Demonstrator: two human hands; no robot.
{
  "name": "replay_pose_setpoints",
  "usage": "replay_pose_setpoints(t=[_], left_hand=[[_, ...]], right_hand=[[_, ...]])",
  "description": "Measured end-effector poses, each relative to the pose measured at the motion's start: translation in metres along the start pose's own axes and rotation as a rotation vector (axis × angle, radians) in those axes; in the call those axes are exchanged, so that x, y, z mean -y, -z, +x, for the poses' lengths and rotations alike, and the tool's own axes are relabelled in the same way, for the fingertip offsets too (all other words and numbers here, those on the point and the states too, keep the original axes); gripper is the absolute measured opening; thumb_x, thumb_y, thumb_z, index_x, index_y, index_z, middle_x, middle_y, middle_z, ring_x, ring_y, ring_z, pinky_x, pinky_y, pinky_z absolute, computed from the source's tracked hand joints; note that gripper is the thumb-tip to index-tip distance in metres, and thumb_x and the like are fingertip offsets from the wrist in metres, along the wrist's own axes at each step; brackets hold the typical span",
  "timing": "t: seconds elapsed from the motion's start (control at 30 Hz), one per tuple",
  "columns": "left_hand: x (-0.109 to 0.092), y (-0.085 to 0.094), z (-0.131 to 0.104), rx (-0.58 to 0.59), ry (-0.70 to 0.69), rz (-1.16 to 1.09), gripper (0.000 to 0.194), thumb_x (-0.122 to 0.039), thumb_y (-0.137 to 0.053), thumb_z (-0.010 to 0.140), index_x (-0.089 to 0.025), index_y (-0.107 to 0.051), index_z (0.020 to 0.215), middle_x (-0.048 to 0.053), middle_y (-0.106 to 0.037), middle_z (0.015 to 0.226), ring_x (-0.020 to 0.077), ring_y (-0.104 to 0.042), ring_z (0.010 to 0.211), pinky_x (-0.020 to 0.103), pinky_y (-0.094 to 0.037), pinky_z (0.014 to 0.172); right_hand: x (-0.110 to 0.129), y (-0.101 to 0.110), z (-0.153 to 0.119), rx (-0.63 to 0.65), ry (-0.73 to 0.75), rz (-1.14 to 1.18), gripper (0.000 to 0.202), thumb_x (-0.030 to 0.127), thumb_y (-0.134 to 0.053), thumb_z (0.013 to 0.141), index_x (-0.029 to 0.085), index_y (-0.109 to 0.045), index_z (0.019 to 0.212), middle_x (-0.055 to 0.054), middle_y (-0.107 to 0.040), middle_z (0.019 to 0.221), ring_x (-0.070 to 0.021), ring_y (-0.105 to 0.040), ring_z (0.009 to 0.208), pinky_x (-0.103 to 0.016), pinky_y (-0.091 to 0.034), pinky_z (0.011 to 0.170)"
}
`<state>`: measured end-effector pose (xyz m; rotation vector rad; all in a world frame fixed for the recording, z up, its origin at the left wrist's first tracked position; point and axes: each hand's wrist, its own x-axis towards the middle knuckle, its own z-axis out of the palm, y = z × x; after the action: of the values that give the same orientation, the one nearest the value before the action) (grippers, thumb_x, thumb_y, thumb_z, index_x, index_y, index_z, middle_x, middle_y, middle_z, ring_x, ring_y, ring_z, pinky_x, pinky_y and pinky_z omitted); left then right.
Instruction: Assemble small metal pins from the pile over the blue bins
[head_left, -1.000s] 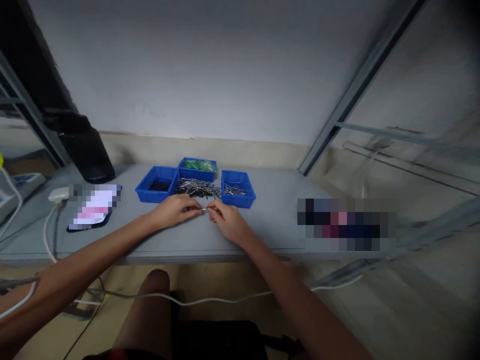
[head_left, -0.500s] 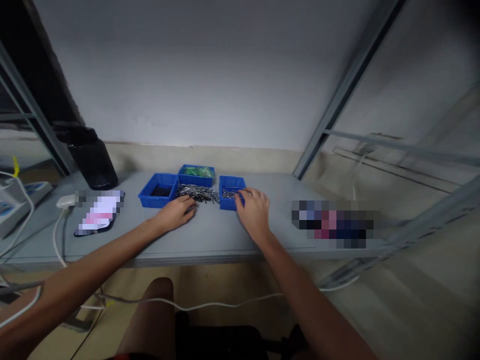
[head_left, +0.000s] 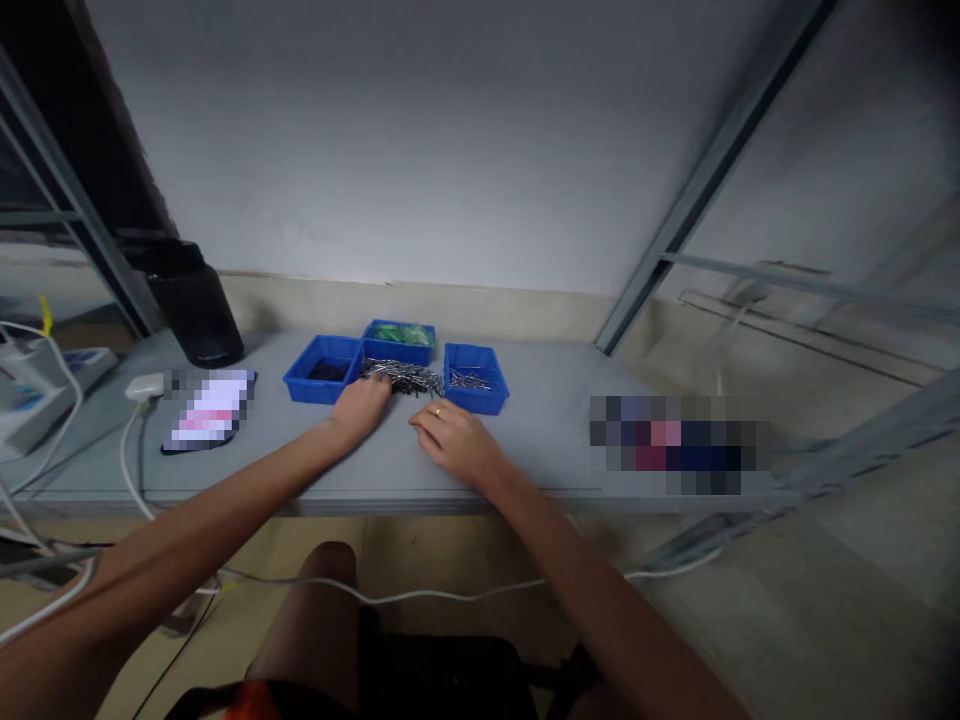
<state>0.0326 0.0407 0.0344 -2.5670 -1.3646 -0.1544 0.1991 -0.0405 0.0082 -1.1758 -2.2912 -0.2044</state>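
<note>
A heap of thin metal pieces point(head_left: 405, 375), silvery with darker ones in front, lies between blue bins. My left hand point(head_left: 363, 405) touches its left front edge, fingertips hidden among the pieces. My right hand point(head_left: 454, 435), with a ring, is over the grey tabletop just in front of the heap, fingers drawn together; whatever they hold is too small to tell. The right blue bin point(head_left: 484, 403) has some silvery pieces inside. Dark small pieces lie in the left blue bin point(head_left: 307, 392), and green items in the back blue bin point(head_left: 397, 350).
A black bottle point(head_left: 199, 315) stands at the back left, near a phone point(head_left: 214, 410) and a white plug point(head_left: 145, 387) with its cable. A power strip point(head_left: 45, 410) is at far left. Blurred-out items point(head_left: 675, 440) lie on the right. Metal frame posts point(head_left: 675, 230) flank the tabletop.
My right hand has left the right bin and moved left and nearer to me, over the tabletop. My left hand has shifted slightly up against the heap. The right bin looks turned a little.
</note>
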Motion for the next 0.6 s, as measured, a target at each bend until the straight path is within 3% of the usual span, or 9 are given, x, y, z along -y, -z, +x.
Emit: replay_pose_setpoints(t=[0.13, 0.37, 0.6], left_hand=[[0.001, -0.004, -0.001, -0.008, 0.023, 0.005, 0.03, -0.002, -0.032, 0.089, -0.006, -0.057, 0.105, 0.018, -0.063, 0.102, 0.0252, -0.067, 0.091, 0.032, -0.054, 0.074], [0.004, 0.001, -0.008, -0.029, -0.039, 0.044, 0.03, -0.003, -0.032, 0.089, -0.007, -0.057, 0.105, 0.017, -0.062, 0.103, 0.0231, -0.066, 0.088, 0.03, -0.052, 0.071], [0.009, 0.001, -0.025, -0.075, -0.128, -0.02, 0.025, -0.019, -0.034, 0.093, -0.012, -0.058, 0.099, 0.013, -0.062, 0.096, 0.0241, -0.064, 0.087, 0.031, -0.051, 0.067]], right_hand=[[0.004, -0.01, 0.0, 0.069, -0.043, 0.057, 0.021, 0.015, -0.045, 0.09, 0.017, -0.065, 0.09, -0.008, -0.065, 0.089, -0.0194, -0.058, 0.088, -0.033, -0.044, 0.084], [0.002, -0.01, -0.002, 0.06, -0.145, 0.147, 0.018, 0.014, -0.047, 0.09, 0.018, -0.065, 0.092, -0.006, -0.066, 0.092, -0.0175, -0.059, 0.09, -0.03, -0.044, 0.085], [0.003, -0.009, -0.001, 0.038, -0.208, 0.185, 0.018, 0.013, -0.048, 0.089, 0.017, -0.065, 0.095, -0.006, -0.067, 0.094, -0.0173, -0.06, 0.092, -0.029, -0.044, 0.086]])
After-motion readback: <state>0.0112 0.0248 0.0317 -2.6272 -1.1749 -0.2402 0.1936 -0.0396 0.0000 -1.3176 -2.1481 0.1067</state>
